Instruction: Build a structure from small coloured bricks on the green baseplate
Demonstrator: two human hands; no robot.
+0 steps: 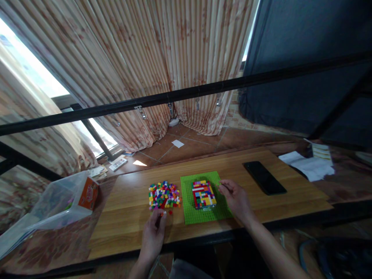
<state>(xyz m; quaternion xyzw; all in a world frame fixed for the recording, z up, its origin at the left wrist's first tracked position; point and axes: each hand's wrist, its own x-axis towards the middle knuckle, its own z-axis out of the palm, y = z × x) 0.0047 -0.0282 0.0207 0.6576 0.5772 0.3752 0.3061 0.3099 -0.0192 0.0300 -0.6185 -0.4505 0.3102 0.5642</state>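
Several small colourful toy bricks (164, 195) lie in a loose pile on the wooden table. At the pile's near edge is my left hand (154, 231), its thumb and fingers curled closed beside a small whitish piece. What it grips, if anything, is too small to make out. To the right lies a green studded baseplate (188, 217). A multicoloured brick build (204, 195) stands on its middle, with something clear along its near side. Over the baseplate's right edge, my right hand (236, 199) is closed in a pinch; anything between its fingertips cannot be made out.
A black phone (265, 178) lies on the right of the wooden table (122, 217). Left of the table stands a clear plastic box (58, 205) with an orange label. White papers (308, 164) are beyond the right end. A dark metal bar (186, 93) crosses before the curtains.
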